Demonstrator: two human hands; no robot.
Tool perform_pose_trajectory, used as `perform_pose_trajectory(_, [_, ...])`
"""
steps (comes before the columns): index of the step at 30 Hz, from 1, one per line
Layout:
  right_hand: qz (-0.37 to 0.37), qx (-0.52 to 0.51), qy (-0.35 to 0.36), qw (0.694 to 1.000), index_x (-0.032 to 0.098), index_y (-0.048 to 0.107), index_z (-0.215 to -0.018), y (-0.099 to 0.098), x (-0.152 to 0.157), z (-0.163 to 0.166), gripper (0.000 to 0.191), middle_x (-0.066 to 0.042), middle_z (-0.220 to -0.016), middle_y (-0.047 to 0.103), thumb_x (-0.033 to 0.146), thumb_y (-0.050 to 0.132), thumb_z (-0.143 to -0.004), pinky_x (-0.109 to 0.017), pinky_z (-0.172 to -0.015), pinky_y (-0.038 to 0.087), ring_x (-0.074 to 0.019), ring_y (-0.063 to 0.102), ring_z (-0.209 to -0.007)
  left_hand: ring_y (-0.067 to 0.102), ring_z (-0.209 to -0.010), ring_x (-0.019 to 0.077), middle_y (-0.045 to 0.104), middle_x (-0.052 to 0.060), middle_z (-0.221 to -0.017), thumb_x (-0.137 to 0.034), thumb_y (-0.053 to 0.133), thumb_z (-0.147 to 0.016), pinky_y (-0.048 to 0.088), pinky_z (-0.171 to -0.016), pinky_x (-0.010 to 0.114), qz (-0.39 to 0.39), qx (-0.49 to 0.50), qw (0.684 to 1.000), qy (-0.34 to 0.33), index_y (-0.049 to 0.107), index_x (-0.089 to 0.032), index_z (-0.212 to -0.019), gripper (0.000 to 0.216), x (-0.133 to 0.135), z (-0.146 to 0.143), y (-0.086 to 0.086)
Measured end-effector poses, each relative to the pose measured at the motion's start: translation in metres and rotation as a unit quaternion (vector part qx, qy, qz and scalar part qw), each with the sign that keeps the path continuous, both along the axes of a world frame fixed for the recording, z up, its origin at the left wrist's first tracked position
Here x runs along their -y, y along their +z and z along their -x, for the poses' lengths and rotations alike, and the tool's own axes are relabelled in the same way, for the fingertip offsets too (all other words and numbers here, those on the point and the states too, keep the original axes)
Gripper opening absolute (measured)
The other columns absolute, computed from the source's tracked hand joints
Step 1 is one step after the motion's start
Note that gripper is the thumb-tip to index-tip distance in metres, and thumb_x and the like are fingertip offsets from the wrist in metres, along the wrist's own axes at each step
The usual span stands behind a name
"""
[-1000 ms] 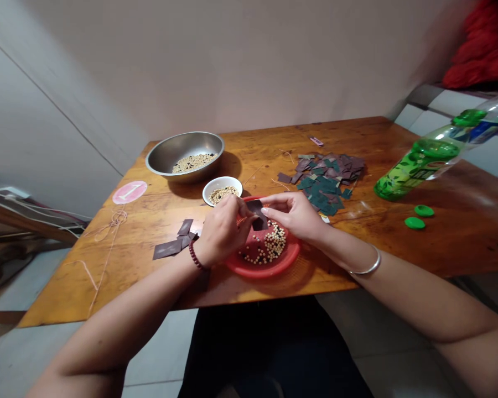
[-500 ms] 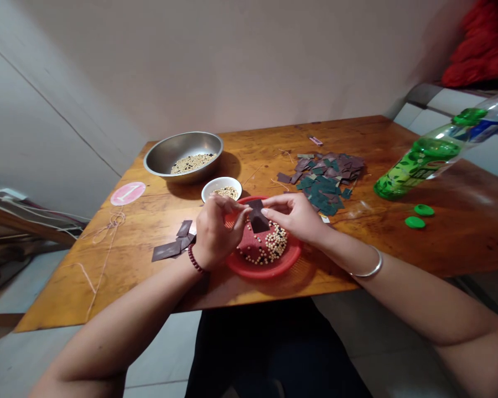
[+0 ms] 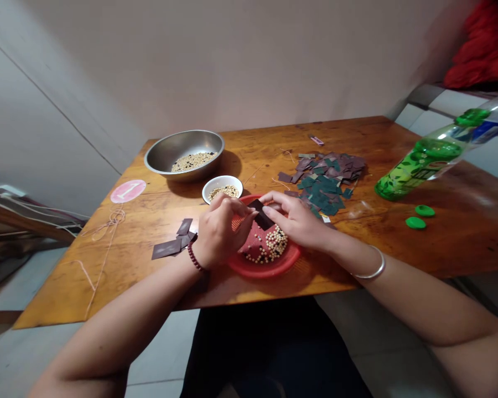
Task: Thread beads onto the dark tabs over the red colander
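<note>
Both hands meet over a red plastic basket (image 3: 263,272) that holds pale beads or beans (image 3: 276,243) with some dark ones among them. A dark brown rectangular piece (image 3: 262,215), of sandpaper-like sheet, is pinched between the thumb and fingers of my right hand (image 3: 296,218). My left hand (image 3: 224,229) is closed in a pinch at the piece's upper left edge; its fingertips partly hide whatever else is there. More dark rectangular pieces (image 3: 166,250) lie on the table beside my left wrist.
Behind the basket stands a small white bowl (image 3: 206,189) of beads, with a steel basin (image 3: 161,166) beyond it. A pile of brown and green scraps (image 3: 321,190) lies right of centre. Farther right are a green bottle (image 3: 419,157) and green caps (image 3: 415,223). Loose string (image 3: 103,265) trails at left.
The dark piece has tilted, its lower end swinging right, and more of it is now covered by my right fingers. My hands have stayed over the basket.
</note>
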State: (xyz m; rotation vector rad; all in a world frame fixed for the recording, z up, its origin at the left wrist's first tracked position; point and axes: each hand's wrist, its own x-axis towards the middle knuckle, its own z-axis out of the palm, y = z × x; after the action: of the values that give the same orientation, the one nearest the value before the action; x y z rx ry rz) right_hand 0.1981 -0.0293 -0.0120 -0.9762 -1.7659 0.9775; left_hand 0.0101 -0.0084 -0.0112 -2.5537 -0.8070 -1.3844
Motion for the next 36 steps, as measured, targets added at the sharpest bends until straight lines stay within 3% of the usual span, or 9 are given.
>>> perform_pose_trajectory(3, [-0.006,-0.013,-0.015,1.000,0.017,0.064,-0.105,-0.0001,0.0001,0.0014,0.025,-0.006,-0.100,0.070,0.030,0.050,-0.088,-0.029,-0.078,0.053,-0.0162,0.066,-0.087,0.055,-0.071,0.0126,0.059,-0.002,-0.074,-0.018,0.067,-0.075,0.048,-0.062,0.027,-0.001,0.006,1.000,-0.002,0.040,-0.020,-0.084,0.029,0.0002,-0.0001,-0.0002])
perform_pose_trajectory(8, [-0.005,0.034,-0.046,0.998,0.018,0.071,-0.097,-0.0001,0.0024,0.0028,0.025,-0.006,-0.094,0.073,0.032,0.054,-0.086,-0.030,-0.074,0.054,-0.0179,0.068,-0.081,0.056,-0.073,0.0133,0.058,-0.001,-0.074,-0.016,0.065,-0.076,0.049,-0.065,0.028,-0.005,0.030,0.999,0.025,0.039,-0.021,-0.084,0.028,0.0009,0.0001,-0.0004])
perform_pose_trajectory(13, [-0.008,0.036,-0.047,0.998,0.017,0.071,-0.098,-0.0014,0.0016,0.0034,0.025,-0.006,-0.094,0.073,0.030,0.052,-0.086,-0.029,-0.074,0.053,-0.0180,0.068,-0.081,0.058,-0.074,0.0136,0.059,-0.001,-0.077,-0.018,0.065,-0.076,0.050,-0.069,0.030,0.025,0.007,1.000,-0.005,0.038,-0.020,-0.087,0.030,-0.0014,-0.0007,-0.0050])
perform_pose_trajectory(24, [0.000,0.044,-0.064,0.997,0.016,0.071,-0.093,-0.0044,-0.0004,0.0041,0.027,-0.006,-0.091,0.072,0.034,0.050,-0.088,-0.028,-0.071,0.051,-0.0181,0.066,-0.079,0.060,-0.070,0.0126,0.061,-0.001,-0.077,-0.026,0.068,-0.077,0.045,-0.059,0.024,0.017,-0.005,0.998,0.066,0.041,-0.019,-0.088,0.030,-0.0021,-0.0009,-0.0044])
perform_pose_trajectory(36, [-0.001,0.042,-0.068,0.997,0.016,0.070,-0.096,-0.0051,-0.0016,0.0044,0.026,-0.006,-0.095,0.072,0.031,0.051,-0.088,-0.028,-0.075,0.052,-0.0179,0.067,-0.083,0.065,-0.081,0.0154,0.068,0.000,-0.084,-0.023,0.067,-0.078,0.050,-0.070,0.026,0.025,-0.029,0.997,0.065,0.045,-0.018,-0.099,0.030,0.0010,-0.0015,0.0023])
